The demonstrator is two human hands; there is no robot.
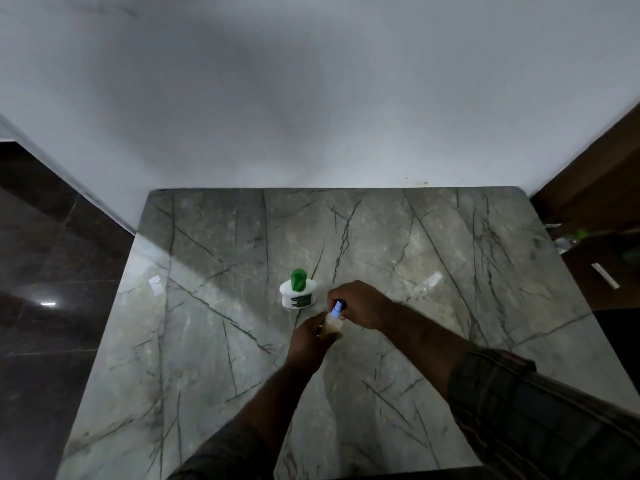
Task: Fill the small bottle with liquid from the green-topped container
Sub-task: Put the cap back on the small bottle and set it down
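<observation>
Blue marks the cap (338, 307) of the small bottle (330, 325), which I see held over the marble table (450, 258), near its middle; I cannot tell whether its base touches the stone. Its long axis runs away from me, cap end pointing toward the far wall and slightly right. The left hand (308, 337) wraps the pale, brownish body, and the right hand (362, 306) curls its fingers round the cap. Just left and farther off, the green-topped container (298, 291) stands upright on the table, apart from both hands. Its white body carries a dark green label, too blurred for me to read.
</observation>
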